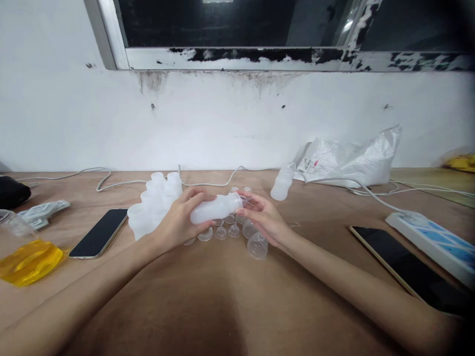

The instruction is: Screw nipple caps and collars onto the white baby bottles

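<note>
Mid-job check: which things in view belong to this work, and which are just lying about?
Likely the job:
bottle in the left hand, right hand at its clear end
white bottles
loose clear pieces
clear-topped bottle standing apart

Apparently just lying about:
phone at left
phone at right
power strip
container with yellow contents

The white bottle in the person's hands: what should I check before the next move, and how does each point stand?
1. Left hand around the white bottle: ok.
2. Right hand at the clear top: ok, thumb and fingers at that end.
3. Clear top fully seated: cannot tell, fingers partly hide it.
4. Loose clear pieces near the hands: ok.
5. Left phone apart from the left hand: ok.
6. Right phone untouched by the forearm: cannot tell.
</note>
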`<state>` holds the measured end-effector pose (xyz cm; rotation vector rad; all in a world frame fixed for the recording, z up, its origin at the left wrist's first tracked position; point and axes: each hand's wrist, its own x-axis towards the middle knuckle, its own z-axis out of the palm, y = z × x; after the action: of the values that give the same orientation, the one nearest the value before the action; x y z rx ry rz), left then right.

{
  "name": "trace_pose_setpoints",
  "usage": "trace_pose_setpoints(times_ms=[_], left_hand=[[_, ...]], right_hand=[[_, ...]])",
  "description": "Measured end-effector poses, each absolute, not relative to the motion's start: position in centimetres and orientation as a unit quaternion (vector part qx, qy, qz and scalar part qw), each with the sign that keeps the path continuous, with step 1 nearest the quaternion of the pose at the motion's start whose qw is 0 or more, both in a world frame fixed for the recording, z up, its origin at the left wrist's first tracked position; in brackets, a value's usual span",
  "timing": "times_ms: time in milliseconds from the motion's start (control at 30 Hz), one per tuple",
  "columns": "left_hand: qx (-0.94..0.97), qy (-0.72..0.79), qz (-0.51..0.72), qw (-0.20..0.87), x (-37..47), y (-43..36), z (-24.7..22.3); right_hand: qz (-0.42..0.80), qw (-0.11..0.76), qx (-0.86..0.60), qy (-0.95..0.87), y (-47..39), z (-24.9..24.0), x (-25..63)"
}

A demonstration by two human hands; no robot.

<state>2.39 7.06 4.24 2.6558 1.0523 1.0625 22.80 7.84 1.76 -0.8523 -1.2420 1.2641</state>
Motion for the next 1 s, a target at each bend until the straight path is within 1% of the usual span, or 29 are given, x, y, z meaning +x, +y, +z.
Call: trace_pose_setpoints(times_ms=[100,200,300,467,533,567,633,767,900,1000], left_hand=[[0.871,0.352,0.339,0.043,2.2,7.5,4.2],[0.872,0.372,0.309,0.080,1.9,7.6,4.7],[0.859,0.397,0.278,0.166,1.6,7.3,5.6],[0.787,0.440,0.238,0.361,1.6,6.8,6.7],[0.769,0.443,0.231,0.399,1.8,6.9,6.9],[0.769,0.441,0.233,0.399,1.9,7.0,7.0],[0.788,0.430,0.248,0.364,1.9,7.2,7.2],[0.852,0.383,0.269,0.232,1.6,7.5,7.4],[0.909,0.306,0.272,0.072,1.2,7.8,6.9],[0.927,0.254,0.276,-0.026,1.1,8.2,6.4]], right_hand=[[0.529,0.540,-0.360,-0.546,8.0,1.9,23.1],[0.512,0.512,-0.344,-0.598,8.3,2.0,23.6],[0.467,0.490,-0.317,-0.664,8.4,2.4,24.0],[0.347,0.475,-0.287,-0.756,8.2,3.7,24.4],[0.315,0.467,-0.282,-0.777,8.1,4.4,24.5],[0.301,0.461,-0.281,-0.786,8.2,4.7,24.6],[0.280,0.448,-0.278,-0.802,8.5,5.1,24.9],[0.283,0.426,-0.285,-0.811,9.4,5.2,25.3],[0.339,0.406,-0.317,-0.787,10.0,3.9,25.5],[0.404,0.418,-0.305,-0.754,10.2,3.0,25.1]])
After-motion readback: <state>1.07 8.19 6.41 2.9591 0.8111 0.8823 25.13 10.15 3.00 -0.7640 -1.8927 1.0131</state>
